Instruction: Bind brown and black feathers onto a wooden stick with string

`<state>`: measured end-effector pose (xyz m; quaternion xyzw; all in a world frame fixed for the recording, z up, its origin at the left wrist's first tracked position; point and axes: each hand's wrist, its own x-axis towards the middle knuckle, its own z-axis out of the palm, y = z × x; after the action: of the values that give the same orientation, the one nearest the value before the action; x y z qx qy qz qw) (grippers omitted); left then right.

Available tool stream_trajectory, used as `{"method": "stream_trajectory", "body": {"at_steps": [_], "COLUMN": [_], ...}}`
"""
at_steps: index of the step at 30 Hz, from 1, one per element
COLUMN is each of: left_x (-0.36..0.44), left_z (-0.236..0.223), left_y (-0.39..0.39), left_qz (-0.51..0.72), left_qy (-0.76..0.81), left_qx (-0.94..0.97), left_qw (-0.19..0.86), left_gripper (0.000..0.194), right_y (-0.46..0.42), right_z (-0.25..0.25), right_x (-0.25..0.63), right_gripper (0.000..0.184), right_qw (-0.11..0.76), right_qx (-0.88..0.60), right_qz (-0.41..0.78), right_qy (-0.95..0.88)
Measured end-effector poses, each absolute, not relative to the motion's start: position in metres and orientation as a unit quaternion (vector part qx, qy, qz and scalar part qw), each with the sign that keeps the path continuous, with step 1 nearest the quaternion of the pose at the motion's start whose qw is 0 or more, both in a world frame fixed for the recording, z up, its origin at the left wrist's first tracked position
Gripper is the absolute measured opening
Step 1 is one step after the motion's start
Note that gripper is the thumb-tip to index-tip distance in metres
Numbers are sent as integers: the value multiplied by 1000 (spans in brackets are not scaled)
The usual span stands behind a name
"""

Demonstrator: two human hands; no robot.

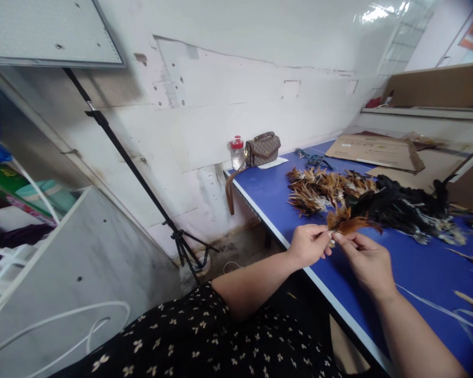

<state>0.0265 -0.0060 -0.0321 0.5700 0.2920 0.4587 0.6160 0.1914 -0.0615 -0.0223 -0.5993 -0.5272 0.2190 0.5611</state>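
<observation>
While left hand (309, 245) and right hand (371, 263) pinch feathers (349, 224), table edge (260, 212) lies near.

I count two sets of fingers, my left fingers (317, 229) and my right fingers (344, 243), on one small feather bunch (351, 224). My one desk (266, 184) carries two large feather heaps, one brown heap (319, 188) and one black heap (404, 205), plus one handbag (265, 151) and one bottle (237, 156). I see one tripod (177, 234). The single feathers overlap too much for me to number.
</observation>
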Motion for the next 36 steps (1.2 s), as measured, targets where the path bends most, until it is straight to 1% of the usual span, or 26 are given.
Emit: {"method": "stream_trajectory", "body": {"at_steps": [4,10,13,20,24,29,33,36], "left_x": [20,19,19,15,12,11,11,13], "left_z": [-32,-37,-43,-49,-47,-40,-35,-33], "left_y": [-9,-6,-4,1,2,7,9,6], "left_qz": [444,506,514,509,516,523,529,514], "left_qy": [285,243,218,194,213,237,228,239], "left_qx": [632,698,719,730,713,662,650,626], "left_qw": [567,444,414,413,424,481,496,536], "left_gripper": [43,41,41,34,29,35,36,36], "right_y": [-62,-60,-60,-61,-63,-63,-60,-58], "right_z": [-20,-23,-25,-25,-23,-27,-31,-31], "right_x": [190,184,183,181,183,185,184,183], "right_gripper": [68,67,64,61,59,58,60,61], "right_qw": [555,571,582,587,574,583,564,562], "right_qx": [-609,-599,-594,-586,-566,-533,-542,-561], "right_qz": [204,205,213,228,265,314,290,257], "right_qy": [-529,-522,-512,-511,-529,-527,-552,-551]}}
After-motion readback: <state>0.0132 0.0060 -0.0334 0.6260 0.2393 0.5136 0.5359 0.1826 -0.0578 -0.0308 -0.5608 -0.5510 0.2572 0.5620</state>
